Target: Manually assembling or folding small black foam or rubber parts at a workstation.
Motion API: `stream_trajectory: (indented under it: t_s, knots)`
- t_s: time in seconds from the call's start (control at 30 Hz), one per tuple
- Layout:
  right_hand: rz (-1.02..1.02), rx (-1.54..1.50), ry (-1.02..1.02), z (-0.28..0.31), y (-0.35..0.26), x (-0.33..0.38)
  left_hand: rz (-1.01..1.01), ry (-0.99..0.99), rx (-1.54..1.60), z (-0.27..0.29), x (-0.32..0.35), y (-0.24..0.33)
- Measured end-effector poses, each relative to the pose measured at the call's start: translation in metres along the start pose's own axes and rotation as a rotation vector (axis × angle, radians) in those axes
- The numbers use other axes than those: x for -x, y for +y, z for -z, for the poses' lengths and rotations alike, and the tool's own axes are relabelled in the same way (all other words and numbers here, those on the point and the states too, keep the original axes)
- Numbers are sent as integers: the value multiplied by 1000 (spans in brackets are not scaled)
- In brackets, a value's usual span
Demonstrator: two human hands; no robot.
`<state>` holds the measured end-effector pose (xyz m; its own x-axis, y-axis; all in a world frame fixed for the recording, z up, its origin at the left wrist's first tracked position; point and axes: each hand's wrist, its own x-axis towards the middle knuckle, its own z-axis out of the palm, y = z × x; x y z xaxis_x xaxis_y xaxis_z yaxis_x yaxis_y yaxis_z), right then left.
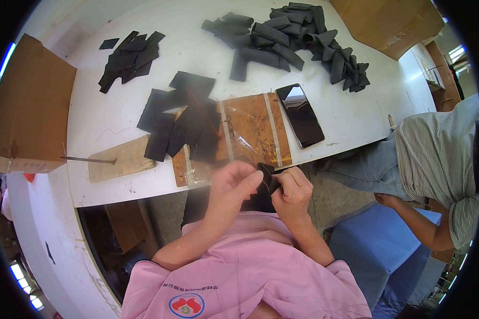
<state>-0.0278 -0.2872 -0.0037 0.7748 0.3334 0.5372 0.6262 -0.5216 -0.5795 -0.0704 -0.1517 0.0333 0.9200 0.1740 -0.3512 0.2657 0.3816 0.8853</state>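
A pink shirt (245, 266) fills the lower centre of the frame. Just above it, the left hand (234, 183) and right hand (291, 192) meet off the near edge of the white table (101, 111), both pinched narrowly on one small black fabric piece (266, 178). Beyond the edge lie a wooden board (255, 130), black fabric pieces (183, 119) and a dark phone (302, 114); at right, a seated person (436, 154) sits close.

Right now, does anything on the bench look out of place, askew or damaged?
A black phone lies among the work, its lower end close to the white table's front edge. The clear film taped over the brown board is wrinkled. Both hands, left hand and right hand, pinch a small black fabric piece off the table.
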Motion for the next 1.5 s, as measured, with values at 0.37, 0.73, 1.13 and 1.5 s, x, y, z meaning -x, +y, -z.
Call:
stream_trajectory:
  t_s: [0.37,0.73,1.13,1.5]
  knots:
    - [85,127,-199,8,0,1,-44,49,-74,17,-8,-14]
    - [-168,-306,-121,4,-9,0,-438,121,-715,-1,-1,-25]
    - [-259,-334,-85,5,-11,1,-600,140,-765,-8,-2,-27]
    - [-102,-86,-44,13,-27,-7,-301,51,-462,0,-4,-30]
